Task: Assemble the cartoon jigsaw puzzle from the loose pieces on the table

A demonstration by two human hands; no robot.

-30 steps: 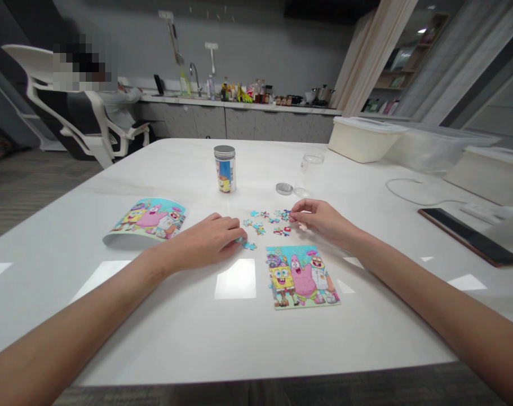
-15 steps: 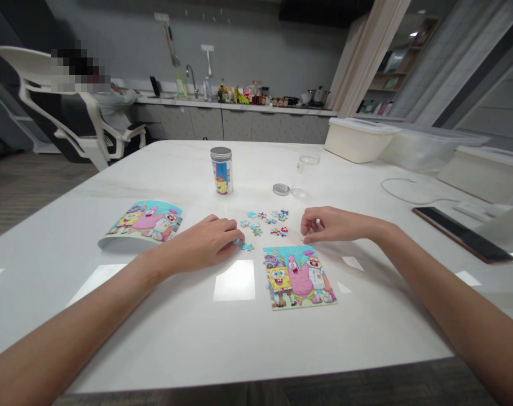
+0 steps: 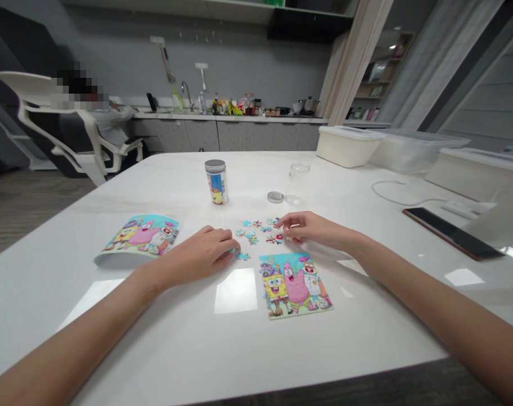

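Note:
My left hand rests on the tabletop with its fingers curled together over a light-blue jigsaw piece. Another blue piece lies at its fingertips. My right hand hovers at the right side of a loose cluster of jigsaw pieces, thumb and fingers bent but apart. I see nothing between them. Beneath its fingers is a red-and-white piece. Nearer me lies a square cartoon puzzle picture, with a yellow, a pink and a white-suited figure; its left edge looks uneven.
A curled picture sheet lies at the left. Farther back stand a lidded cartoon jar, a loose metal lid and a clear jar. A phone and storage boxes are at the right. A person sits in a chair beyond.
My right hand has moved left, from beside the puzzle picture's upper right to the edge of the loose pieces. My left hand stays over its piece. The view has tilted up slightly.

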